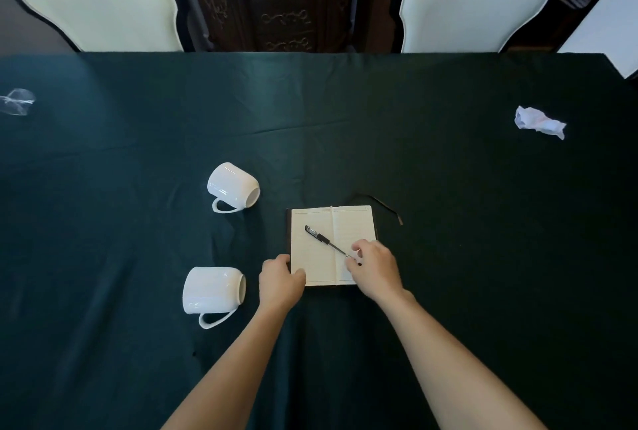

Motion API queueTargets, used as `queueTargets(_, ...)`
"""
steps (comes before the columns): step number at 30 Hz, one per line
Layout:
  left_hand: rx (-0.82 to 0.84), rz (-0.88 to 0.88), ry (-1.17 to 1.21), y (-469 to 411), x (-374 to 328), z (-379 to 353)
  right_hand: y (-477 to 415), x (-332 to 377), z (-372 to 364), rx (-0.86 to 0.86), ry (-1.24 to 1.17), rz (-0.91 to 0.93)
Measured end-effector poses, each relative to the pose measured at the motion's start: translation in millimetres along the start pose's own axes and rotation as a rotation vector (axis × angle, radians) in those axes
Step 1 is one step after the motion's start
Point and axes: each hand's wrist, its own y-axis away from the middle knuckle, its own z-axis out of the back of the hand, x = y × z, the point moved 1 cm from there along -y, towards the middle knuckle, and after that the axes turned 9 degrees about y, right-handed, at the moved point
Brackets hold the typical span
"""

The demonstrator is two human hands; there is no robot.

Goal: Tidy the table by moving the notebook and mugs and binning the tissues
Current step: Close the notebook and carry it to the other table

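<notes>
An open notebook (pixel 352 227) lies near the middle of the dark green table (pixel 448 188), with a black pen (pixel 322 238) resting slantwise across its pages. My left hand (pixel 279 279) rests on the notebook's lower left corner. My right hand (pixel 374 267) pinches the pen's near tip over the right page. Two white mugs lie on their sides to the left: one farther (pixel 232 187), one nearer (pixel 213 291). A crumpled white tissue (pixel 538 121) sits at the far right.
A clear crumpled plastic piece (pixel 17 101) lies at the far left edge. Two white-cushioned chairs (pixel 96 5) (pixel 476 12) stand behind the table's far side. The notebook's black ribbon (pixel 386 207) trails to its right. A white panel (pixel 607 26) stands at the far right corner.
</notes>
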Motion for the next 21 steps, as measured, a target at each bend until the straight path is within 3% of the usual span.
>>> queueTargets(12, 0.179, -0.139, -0.130, -19.7, -31.3, -35.0, -9.8, 10.8, -17.0, 0.072, -0.086, 0.014)
queueTargets(21, 0.157, -0.190, -0.086, -24.7, -26.8, -45.7, -12.6, 5.6, -9.7, 0.156, -0.042, 0.090)
